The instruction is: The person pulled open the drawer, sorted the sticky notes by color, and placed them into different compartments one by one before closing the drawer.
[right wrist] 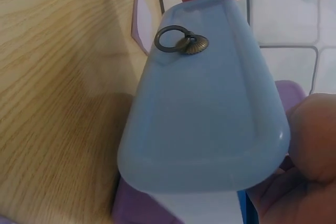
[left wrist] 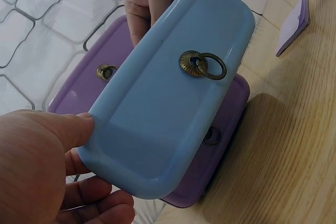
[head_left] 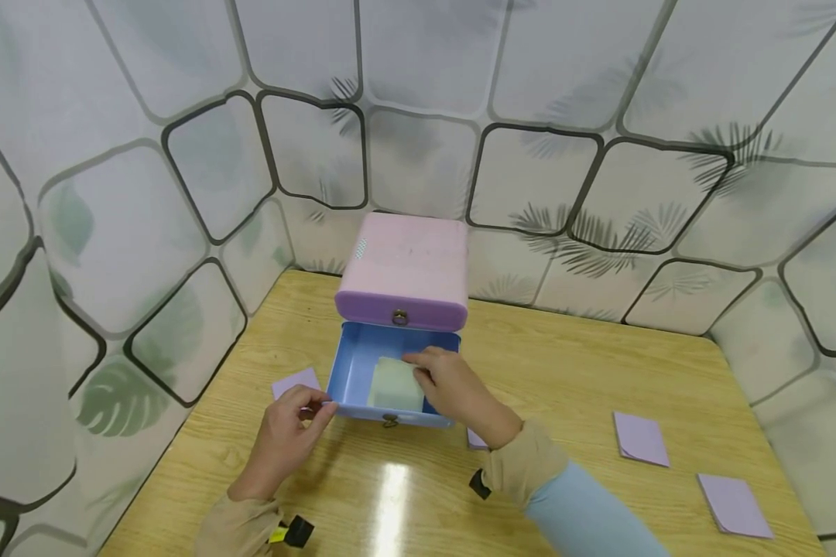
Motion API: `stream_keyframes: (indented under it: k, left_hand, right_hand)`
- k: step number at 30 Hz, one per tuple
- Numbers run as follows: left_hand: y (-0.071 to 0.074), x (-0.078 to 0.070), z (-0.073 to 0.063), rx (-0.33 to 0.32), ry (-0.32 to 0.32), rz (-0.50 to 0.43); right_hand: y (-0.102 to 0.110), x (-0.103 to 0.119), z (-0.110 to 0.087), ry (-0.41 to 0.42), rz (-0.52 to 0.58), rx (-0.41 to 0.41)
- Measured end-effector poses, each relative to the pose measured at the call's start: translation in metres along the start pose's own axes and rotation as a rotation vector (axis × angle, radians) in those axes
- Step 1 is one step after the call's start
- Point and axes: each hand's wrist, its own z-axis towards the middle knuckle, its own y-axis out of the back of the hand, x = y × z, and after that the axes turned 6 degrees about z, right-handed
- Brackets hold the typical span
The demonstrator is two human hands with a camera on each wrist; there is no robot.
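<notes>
A blue drawer (head_left: 348, 363) with a brass ring pull (left wrist: 202, 65) is pulled out of a small pink and purple drawer cabinet (head_left: 411, 255). At the drawer's front left corner, my left hand (head_left: 289, 433) pinches the rim between thumb and fingers. Inside the drawer lies a pale green stack of sticky notes (head_left: 395, 383). My right hand (head_left: 453, 391) reaches in over the drawer's right side, its curled fingers and thumb at the stack's right edge. The drawer front (right wrist: 205, 114) hides most of these fingers in both wrist views.
Purple note pads lie on the wooden table (head_left: 543, 371): one left of the drawer (head_left: 296, 381), one partly hidden by the right wrist (head_left: 477, 439), and others farther right, including a pad (head_left: 641, 439) and a nearer pad (head_left: 734, 504). Patterned cloth walls (head_left: 418, 162) enclose the table.
</notes>
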Motion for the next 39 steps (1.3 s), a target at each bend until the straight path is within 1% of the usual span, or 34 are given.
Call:
stream_keyframes:
  k: [8, 12, 15, 20, 22, 27, 39]
  left_hand:
    - [0.000, 0.001, 0.000, 0.004, 0.003, 0.000]
    - [0.000, 0.001, 0.000, 0.000, -0.005, -0.006]
    - [-0.001, 0.002, 0.000, 0.000, -0.008, -0.009]
    - [-0.001, 0.002, 0.000, 0.007, -0.001, -0.016]
    - [-0.001, 0.002, 0.000, 0.010, 0.002, -0.020]
    - [-0.001, 0.001, 0.000, 0.011, 0.003, -0.027]
    - [-0.001, 0.004, -0.001, 0.017, 0.015, -0.044]
  right_hand:
    - [-0.007, -0.003, 0.001, 0.003, -0.050, 0.006]
    - [-0.007, -0.002, 0.001, -0.003, -0.059, 0.027]
    - [-0.005, -0.001, 0.001, -0.028, -0.068, 0.073]
    - [-0.003, 0.001, 0.002, -0.088, -0.101, 0.175]
    - [-0.003, 0.001, 0.003, -0.102, -0.117, 0.199]
    - [-0.004, 0.003, 0.003, -0.119, -0.136, 0.219]
    - [-0.007, 0.004, 0.010, -0.124, -0.148, 0.229]
